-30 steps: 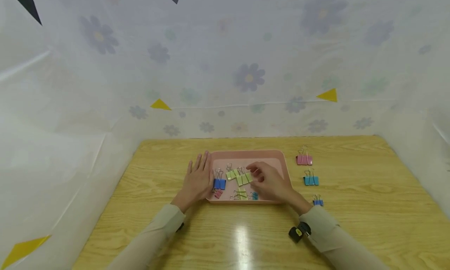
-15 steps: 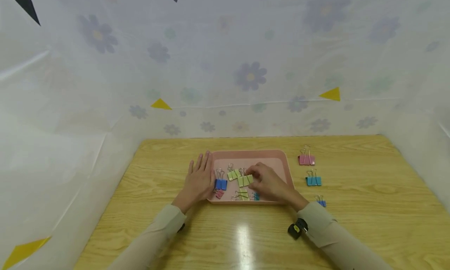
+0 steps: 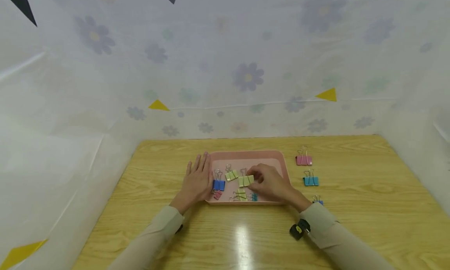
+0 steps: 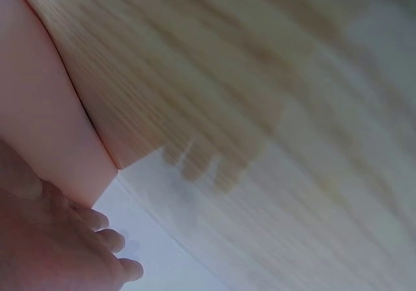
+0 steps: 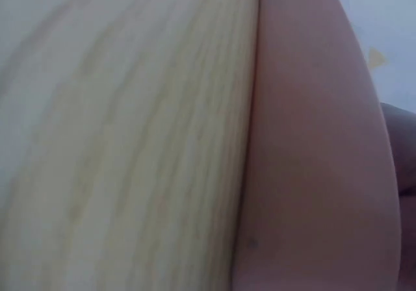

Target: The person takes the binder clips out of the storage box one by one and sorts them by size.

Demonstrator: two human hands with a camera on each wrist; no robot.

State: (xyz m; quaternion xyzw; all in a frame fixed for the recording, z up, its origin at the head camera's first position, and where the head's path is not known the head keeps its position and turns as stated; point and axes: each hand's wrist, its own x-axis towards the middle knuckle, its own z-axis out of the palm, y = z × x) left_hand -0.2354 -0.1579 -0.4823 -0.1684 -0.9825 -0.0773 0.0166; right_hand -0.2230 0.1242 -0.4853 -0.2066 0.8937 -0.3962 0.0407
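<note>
In the head view a pink tray (image 3: 258,156) holds several binder clips. My left hand (image 3: 196,183) lies with straight fingers along the tray's left wall; the left wrist view shows its fingertips (image 4: 110,239) beside the tray's corner. Inside the tray, my right hand (image 3: 270,184) pinches a light yellow-green binder clip (image 3: 246,181) at its right end. Left of that is another yellow-green clip (image 3: 231,176), and a third yellow-green clip (image 3: 241,195) lies nearer the front. A blue clip (image 3: 219,185) and a small pink clip (image 3: 217,195) are near my left hand.
A small teal clip (image 3: 253,197) sits by the tray's front wall. On the wooden table (image 3: 161,156), right of the tray, a pink clip (image 3: 304,160), a teal clip (image 3: 311,181) and a blue clip (image 3: 318,202) form a column. My right sleeve partly covers the blue one.
My right thumb and fingers have closed on the yellow-green clip, which has turned from tilted to nearly level. My left hand stays at the tray's left side.
</note>
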